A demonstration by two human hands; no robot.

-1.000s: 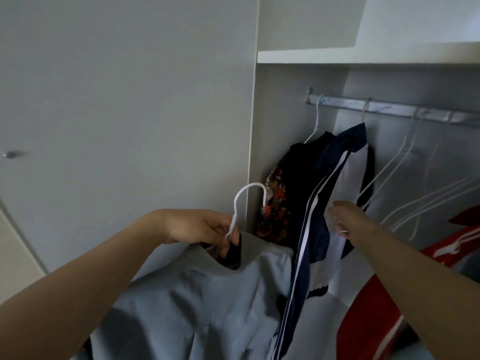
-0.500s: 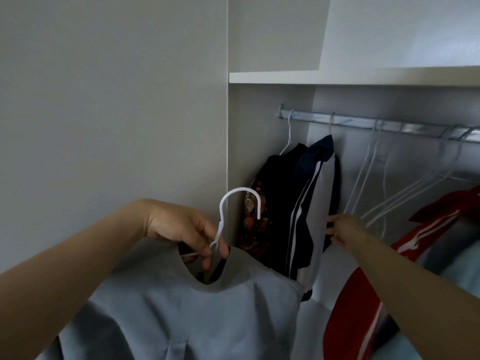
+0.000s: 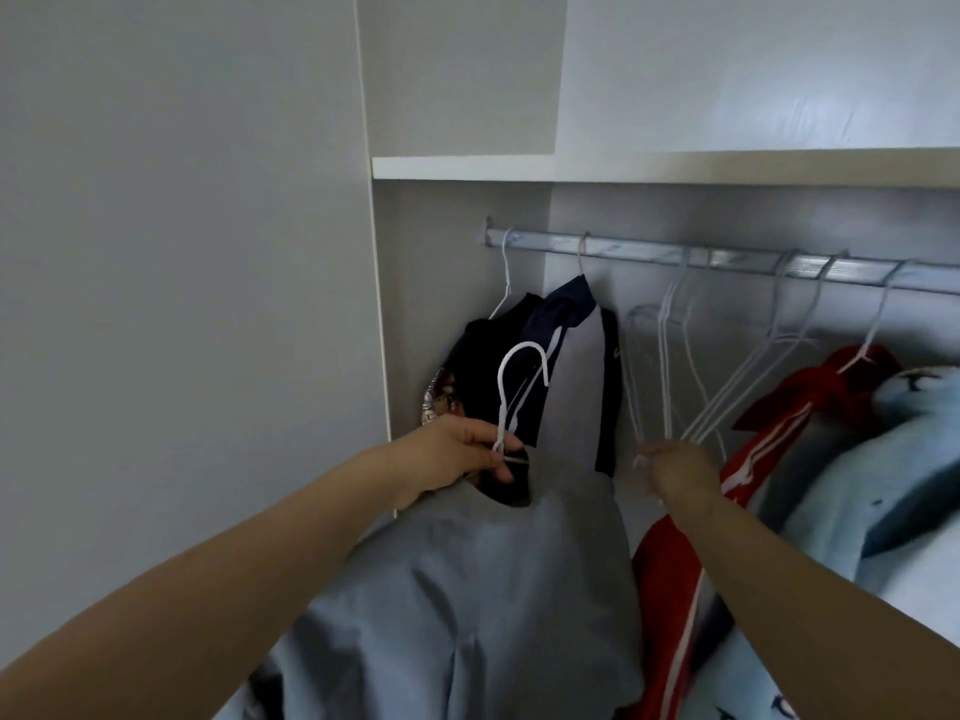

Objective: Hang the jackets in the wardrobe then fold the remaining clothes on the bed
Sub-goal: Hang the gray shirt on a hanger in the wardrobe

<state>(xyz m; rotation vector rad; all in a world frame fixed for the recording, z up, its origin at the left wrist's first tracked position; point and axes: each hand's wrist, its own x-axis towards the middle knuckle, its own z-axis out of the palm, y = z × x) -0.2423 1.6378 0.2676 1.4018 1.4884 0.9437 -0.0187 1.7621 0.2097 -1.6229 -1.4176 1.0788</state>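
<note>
Some jackets (image 3: 571,366) hang on the rail (image 3: 639,250). The left grip (image 3: 462,454) pinches the hanger (image 3: 511,371) of the grey jacket (image 3: 493,589), not hooked yet. The right grip (image 3: 675,467) holds bare hangers (image 3: 670,356).

Plain pale grey panel (image 3: 171,252) fills my view from 7 to 11 o'clock. Open wardrobe (image 3: 441,226) is straight ahead of me, with a white shelf (image 3: 675,168) running from 12 to 3 o'clock. An upper compartment (image 3: 457,70) sits above it at 12, and a metal rail (image 3: 649,251) runs just under it toward 2 o'clock. Light is soft and dim, brighter on the surface at 1 o'clock, shaded below the shelf.
</note>
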